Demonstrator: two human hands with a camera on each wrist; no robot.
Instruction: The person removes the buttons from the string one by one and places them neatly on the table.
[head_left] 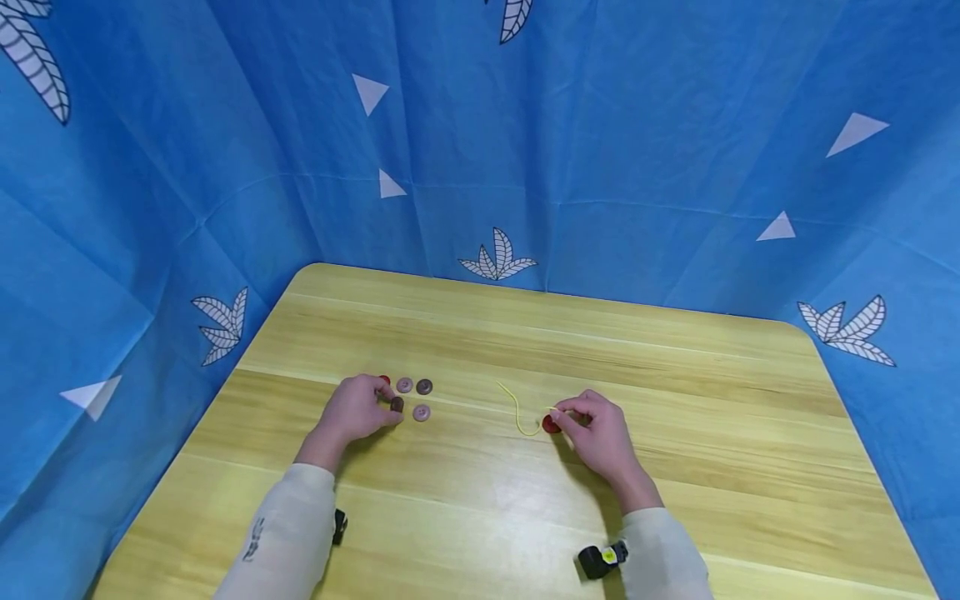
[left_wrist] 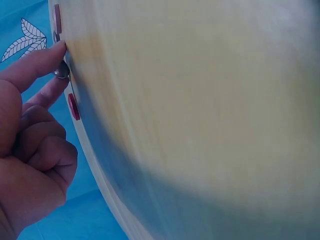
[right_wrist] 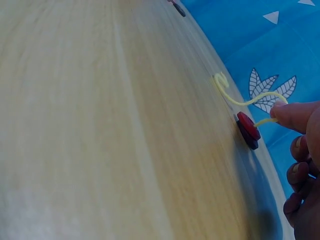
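Observation:
On the left of the table, my left hand [head_left: 354,410] pinches a dark brown button [head_left: 397,404] between thumb and forefinger. The left wrist view shows this button [left_wrist: 61,70] tilted up near the tabletop. Around it lie two pinkish buttons [head_left: 405,385], another dark brown button [head_left: 424,387] and a red button [head_left: 385,379] partly hidden by the fingers. Over to the right, my right hand [head_left: 598,432] pinches a yellow string [head_left: 516,407]. A red button [right_wrist: 248,125] hangs on the string by the fingertips, with a darker disc [right_wrist: 247,134] against its underside.
The wooden table [head_left: 480,517] has rounded far corners. A blue curtain [head_left: 480,125] with leaf and triangle prints hangs behind and beside it. Black wrist cameras [head_left: 596,562] sit at both sleeves, low over the tabletop.

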